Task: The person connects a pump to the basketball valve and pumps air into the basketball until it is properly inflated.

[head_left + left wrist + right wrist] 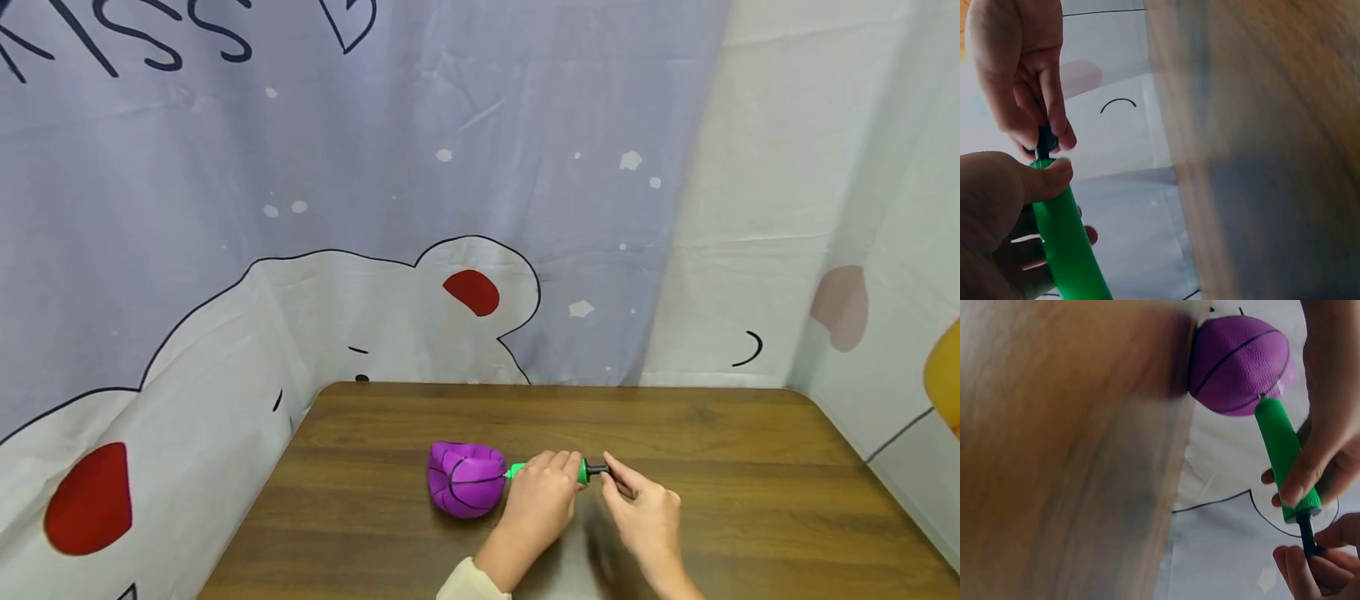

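Note:
A purple ball (467, 482) with black lines, dented and partly deflated, sits on the wooden table. The green barrel of a hand pump (1071, 240) points at it, and in the right wrist view the pump's thin needle meets the ball (1238, 362). My left hand (542, 492) grips the pump's barrel, thumb along its side. With thumb and fingers, my right hand (647, 510) pinches the black handle (1047, 140) at the pump's other end. A short length of dark rod shows between barrel and handle.
The brown wooden table (360, 533) lies under both hands. Behind it and at both sides hangs a printed cloth (585, 217) with cartoon shapes, which meets the table's far edge.

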Available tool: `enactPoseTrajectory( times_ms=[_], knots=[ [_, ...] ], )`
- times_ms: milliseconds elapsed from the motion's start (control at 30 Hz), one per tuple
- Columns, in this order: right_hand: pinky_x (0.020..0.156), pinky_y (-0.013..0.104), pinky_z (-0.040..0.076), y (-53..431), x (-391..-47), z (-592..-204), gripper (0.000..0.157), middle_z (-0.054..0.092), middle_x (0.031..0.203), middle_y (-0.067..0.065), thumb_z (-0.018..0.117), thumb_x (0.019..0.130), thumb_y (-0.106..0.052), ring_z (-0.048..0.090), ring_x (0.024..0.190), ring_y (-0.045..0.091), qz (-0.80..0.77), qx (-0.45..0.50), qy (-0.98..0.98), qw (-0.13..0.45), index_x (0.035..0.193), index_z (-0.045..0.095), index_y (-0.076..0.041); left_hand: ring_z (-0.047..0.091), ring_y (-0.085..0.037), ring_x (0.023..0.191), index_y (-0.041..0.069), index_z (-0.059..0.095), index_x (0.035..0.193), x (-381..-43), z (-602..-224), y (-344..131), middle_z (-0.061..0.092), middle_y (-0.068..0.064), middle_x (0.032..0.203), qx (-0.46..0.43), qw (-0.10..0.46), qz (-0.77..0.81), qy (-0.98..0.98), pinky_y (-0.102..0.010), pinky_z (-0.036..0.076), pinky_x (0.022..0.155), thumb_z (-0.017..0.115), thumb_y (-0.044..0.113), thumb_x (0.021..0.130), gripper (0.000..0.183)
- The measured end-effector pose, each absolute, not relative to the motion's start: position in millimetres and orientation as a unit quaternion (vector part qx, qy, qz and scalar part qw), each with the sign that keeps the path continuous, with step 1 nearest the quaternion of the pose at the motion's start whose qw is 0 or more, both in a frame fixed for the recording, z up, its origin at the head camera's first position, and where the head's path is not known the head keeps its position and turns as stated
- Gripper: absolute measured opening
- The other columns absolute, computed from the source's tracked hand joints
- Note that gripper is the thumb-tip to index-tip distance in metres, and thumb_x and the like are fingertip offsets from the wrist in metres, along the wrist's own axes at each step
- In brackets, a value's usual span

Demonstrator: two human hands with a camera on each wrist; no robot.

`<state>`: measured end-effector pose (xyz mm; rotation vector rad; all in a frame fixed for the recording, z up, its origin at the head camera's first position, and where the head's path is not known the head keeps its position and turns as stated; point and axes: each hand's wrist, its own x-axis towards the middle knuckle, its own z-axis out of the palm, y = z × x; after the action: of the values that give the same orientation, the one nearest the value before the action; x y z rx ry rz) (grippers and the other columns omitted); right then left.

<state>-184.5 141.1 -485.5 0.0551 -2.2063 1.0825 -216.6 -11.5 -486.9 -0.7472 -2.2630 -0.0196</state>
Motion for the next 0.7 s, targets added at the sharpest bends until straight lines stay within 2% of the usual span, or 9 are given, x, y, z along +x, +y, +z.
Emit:
enactPoseTrajectory(
  times_ms=[133, 367, 700],
  knots=[
    [0.054, 0.004, 0.049, 149.1, -183.5, -480.2, 0.031, 0.077, 0.087, 0.010, 0.077, 0.076, 0.005, 0.062, 0.073, -0.013, 0.421, 0.036, -0.836, 0.349, 0.105, 0.080, -0.005, 0.068, -0.008, 0.085, 0.015, 0.071, 0.110, -216.7, -484.3, -13.9, 0.073, 0.008, 0.099, -0.296, 0.357, -0.039, -0.885, -0.020, 0.058, 0.074, 0.084, 0.037, 0.078, 0.041],
    [0.050, 0.007, 0.045, 178.5, -181.8, -465.7, 0.030, 0.077, 0.086, 0.007, 0.076, 0.076, 0.002, 0.055, 0.073, -0.024, 0.392, 0.002, -0.831, 0.394, 0.104, 0.081, -0.010, 0.069, -0.010, 0.087, 0.015, 0.067, 0.110, -217.4, -480.9, -16.9, 0.073, 0.006, 0.099, -0.287, 0.347, -0.067, -0.891, -0.021, 0.058, 0.073, 0.084, 0.032, 0.079, 0.039],
    [0.038, 0.014, 0.035, 206.4, -175.0, -457.0, 0.028, 0.077, 0.092, 0.009, 0.075, 0.084, -0.009, 0.048, 0.072, -0.031, 0.397, -0.063, -0.844, 0.355, 0.111, 0.080, -0.015, 0.069, -0.010, 0.087, 0.015, 0.068, 0.111, -217.7, -481.6, -16.9, 0.073, 0.006, 0.100, -0.287, 0.342, -0.068, -0.892, -0.021, 0.058, 0.075, 0.084, 0.031, 0.080, 0.038]
  ],
)
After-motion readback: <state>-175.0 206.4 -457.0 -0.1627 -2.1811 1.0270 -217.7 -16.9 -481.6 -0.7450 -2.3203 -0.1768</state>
